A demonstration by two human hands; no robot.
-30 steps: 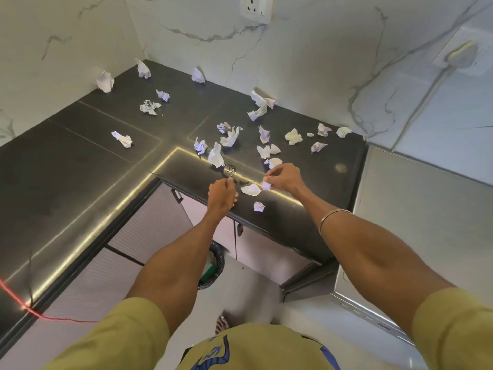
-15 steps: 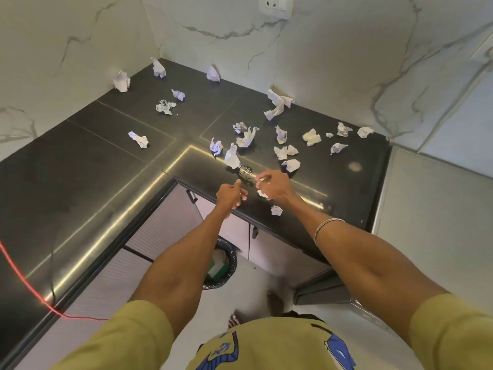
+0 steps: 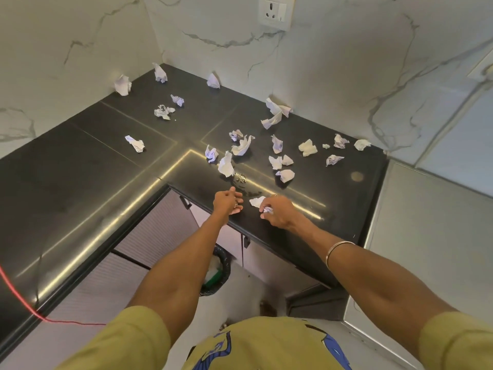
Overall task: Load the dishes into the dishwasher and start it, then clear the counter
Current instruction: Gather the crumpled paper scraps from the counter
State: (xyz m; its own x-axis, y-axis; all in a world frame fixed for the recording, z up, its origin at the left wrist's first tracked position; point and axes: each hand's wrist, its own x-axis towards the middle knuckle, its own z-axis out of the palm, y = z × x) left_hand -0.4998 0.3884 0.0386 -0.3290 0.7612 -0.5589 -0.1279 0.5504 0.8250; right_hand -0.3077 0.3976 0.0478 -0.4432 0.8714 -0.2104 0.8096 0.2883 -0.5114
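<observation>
— Fingers of the right hand (image 3: 277, 213) curl round a small crumpled paper scrap (image 3: 267, 210) at the front edge of the black counter (image 3: 80, 166). A flat scrap (image 3: 256, 201) lies just beyond the knuckles, touching or nearly so.

— And the left hand (image 3: 226, 202)?

— It is loosely curled over the counter edge, just left of the right. Whether it holds anything cannot be told from this angle.

— What lies around them?

— A small metallic object (image 3: 241, 178) sits behind the hands, with a tall scrap (image 3: 226, 164) just beside it. About twenty paper scraps are scattered over the counter, most in a cluster toward the right back, six toward the left corner. One wall socket (image 3: 276, 12) is above, and one bin (image 3: 217, 271) stands on the floor below the counter edge, between the arms.

— Room to move?

— The near left stretch of counter is bare dark stone. Marble walls close two sides, and a steel surface (image 3: 432, 236) adjoins on the right. A red cord (image 3: 18, 297) crosses the left front edge.
</observation>
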